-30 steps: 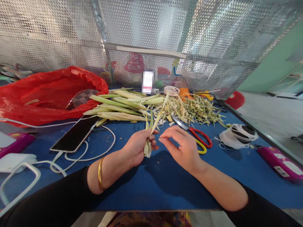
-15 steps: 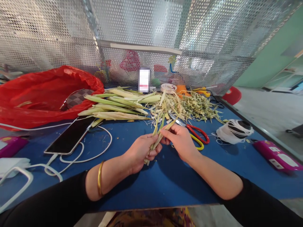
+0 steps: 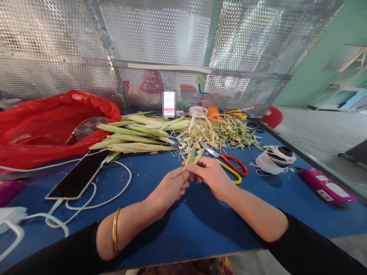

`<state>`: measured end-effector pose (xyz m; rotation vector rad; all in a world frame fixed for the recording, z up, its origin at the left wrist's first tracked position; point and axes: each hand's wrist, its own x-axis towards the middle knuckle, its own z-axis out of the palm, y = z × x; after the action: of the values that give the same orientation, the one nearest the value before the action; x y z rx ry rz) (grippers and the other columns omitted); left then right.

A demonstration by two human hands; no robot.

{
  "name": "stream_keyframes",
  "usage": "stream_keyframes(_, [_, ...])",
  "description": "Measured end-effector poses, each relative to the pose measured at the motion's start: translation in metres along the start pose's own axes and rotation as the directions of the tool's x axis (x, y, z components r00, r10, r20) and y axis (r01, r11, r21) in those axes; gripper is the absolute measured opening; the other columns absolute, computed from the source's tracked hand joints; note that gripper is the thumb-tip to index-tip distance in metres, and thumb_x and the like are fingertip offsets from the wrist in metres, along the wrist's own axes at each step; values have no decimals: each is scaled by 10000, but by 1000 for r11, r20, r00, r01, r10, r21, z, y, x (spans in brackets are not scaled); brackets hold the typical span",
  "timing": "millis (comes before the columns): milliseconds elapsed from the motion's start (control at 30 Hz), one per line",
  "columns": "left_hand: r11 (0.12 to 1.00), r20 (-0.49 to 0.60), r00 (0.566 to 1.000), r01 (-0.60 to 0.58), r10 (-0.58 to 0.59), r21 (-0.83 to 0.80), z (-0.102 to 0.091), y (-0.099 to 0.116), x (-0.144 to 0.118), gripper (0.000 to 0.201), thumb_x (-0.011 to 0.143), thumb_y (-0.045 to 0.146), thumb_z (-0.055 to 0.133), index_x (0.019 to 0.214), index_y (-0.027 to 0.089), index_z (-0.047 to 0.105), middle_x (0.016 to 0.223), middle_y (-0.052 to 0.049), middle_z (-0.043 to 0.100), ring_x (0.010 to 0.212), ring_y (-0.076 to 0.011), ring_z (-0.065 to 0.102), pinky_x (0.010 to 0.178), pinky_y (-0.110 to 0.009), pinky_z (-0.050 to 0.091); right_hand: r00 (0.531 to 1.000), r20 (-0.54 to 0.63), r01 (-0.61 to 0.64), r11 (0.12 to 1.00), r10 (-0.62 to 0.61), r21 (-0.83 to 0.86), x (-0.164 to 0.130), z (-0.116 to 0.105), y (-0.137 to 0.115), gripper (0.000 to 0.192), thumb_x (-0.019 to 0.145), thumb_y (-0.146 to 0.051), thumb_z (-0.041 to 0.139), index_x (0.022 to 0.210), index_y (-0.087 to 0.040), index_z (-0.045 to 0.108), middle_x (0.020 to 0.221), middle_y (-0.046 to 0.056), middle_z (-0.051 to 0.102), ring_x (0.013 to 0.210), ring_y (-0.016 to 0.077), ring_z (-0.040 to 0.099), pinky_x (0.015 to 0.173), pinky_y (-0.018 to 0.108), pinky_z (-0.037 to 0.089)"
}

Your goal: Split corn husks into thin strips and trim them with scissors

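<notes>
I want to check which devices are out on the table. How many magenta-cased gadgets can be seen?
2. One magenta gadget lies at the table's right edge, beyond the right hand; another sits at the far left edge, partly cut off. More may be hidden.

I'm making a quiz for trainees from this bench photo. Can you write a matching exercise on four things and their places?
Things:
1. scissors
2. phone
3. red bag
4. leaf strip

Places:
A. far left of the table
B. pinched between both hands
C. just beyond the right hand
D. left of the left hand, on a white cable

Pairs: 1-C, 2-D, 3-A, 4-B
</notes>
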<state>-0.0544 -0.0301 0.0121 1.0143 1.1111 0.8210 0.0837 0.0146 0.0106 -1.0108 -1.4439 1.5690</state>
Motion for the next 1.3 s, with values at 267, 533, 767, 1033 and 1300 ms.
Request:
stream_keyframes(267, [997,10,1000,14,-15,78,0,4,-3,462,793,623,452,698,174,500,519,93,255,448,-57,163,426,-204,123,997,-41,74,987,-69,142,1,-9,-6,204,697,-339,717,777,-155,683,524,-58,488,431,47,369,452,217,276])
stream_keyframes(533, [999,25,999,-22,22,27,3,-1,-2,425,815,580,473,677,179,458,517,103,215,449,-54,132,424,-205,106,976,-165,173,969,-144,176,2,-16,-17,199,692,-349,719,705,-165,643,478,-65,471,428,59,389,470,232,291])
stream_keyframes(767, [999,33,999,-15,14,28,5,1,-5,425,819,576,475,667,179,449,498,107,210,445,-52,131,420,-196,107,997,11,78,994,-79,82,-1,-18,-24,220,646,-340,753,718,-154,660,533,-49,528,438,53,385,475,232,300])
stream_keyframes(1033, [998,15,999,-52,52,18,4,7,-7,416,816,552,507,672,163,547,494,79,332,414,-47,280,428,-174,263,974,-153,189,970,-166,153,0,-24,-27,197,678,-337,719,662,-157,642,515,-38,536,418,63,427,441,228,317])
stream_keyframes(1300, [970,-41,983,-170,180,171,-2,37,3,319,731,446,668,880,170,721,854,-53,717,816,-194,629,830,-300,450,989,-87,127,992,-123,30,-3,-21,-31,272,608,-387,765,589,-145,643,436,-41,510,417,75,431,446,232,332])
